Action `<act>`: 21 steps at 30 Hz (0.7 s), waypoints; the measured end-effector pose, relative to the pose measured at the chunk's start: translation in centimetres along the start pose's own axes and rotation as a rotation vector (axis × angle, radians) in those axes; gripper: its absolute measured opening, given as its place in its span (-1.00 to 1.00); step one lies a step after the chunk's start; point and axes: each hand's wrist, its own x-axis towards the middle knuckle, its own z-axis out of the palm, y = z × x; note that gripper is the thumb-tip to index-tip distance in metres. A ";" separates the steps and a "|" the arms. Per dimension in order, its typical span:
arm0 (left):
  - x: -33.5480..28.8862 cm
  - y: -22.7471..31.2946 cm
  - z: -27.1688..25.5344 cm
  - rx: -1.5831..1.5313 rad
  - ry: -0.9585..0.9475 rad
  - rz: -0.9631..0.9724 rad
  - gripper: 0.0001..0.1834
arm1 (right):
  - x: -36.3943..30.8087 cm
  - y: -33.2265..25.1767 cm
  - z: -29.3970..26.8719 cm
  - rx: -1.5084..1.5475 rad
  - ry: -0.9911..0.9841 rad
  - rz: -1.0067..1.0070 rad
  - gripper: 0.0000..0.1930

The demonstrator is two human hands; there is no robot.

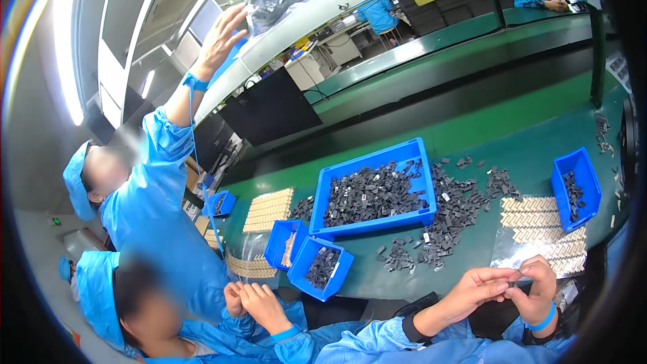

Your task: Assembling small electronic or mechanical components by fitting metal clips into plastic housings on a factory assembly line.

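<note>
My left hand and my right hand meet at the lower right, over the near edge of the bench. Both are closed, their fingertips pinched together on a small dark piece that is mostly covered. It resembles the small black parts in the bins, but its exact kind cannot be made out. Just beyond my hands lies a clear sheet with rows of small beige pieces. On the far end of those rows rests a small blue bin with some black parts inside.
A large blue tray of black parts stands mid-bench, beside a loose heap of black parts. Two small blue bins sit nearer. At left, one co-worker reaches up to a shelf; another sits close, hands together.
</note>
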 end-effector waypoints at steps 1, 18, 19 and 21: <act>0.1 0.0 -0.1 -0.014 0.020 -0.019 -0.60 | 0.0 0.3 0.0 -0.012 0.006 0.012 -0.57; -0.6 1.8 2.3 0.080 0.396 0.205 -0.71 | 0.3 0.3 2.3 0.961 0.259 0.573 -0.96; -0.4 1.5 2.2 0.117 0.392 0.201 -0.70 | -0.1 0.4 2.1 0.943 0.285 0.594 -0.96; -0.1 0.9 2.2 0.166 0.406 0.182 -0.70 | -0.9 0.5 1.9 0.924 0.293 0.602 -0.98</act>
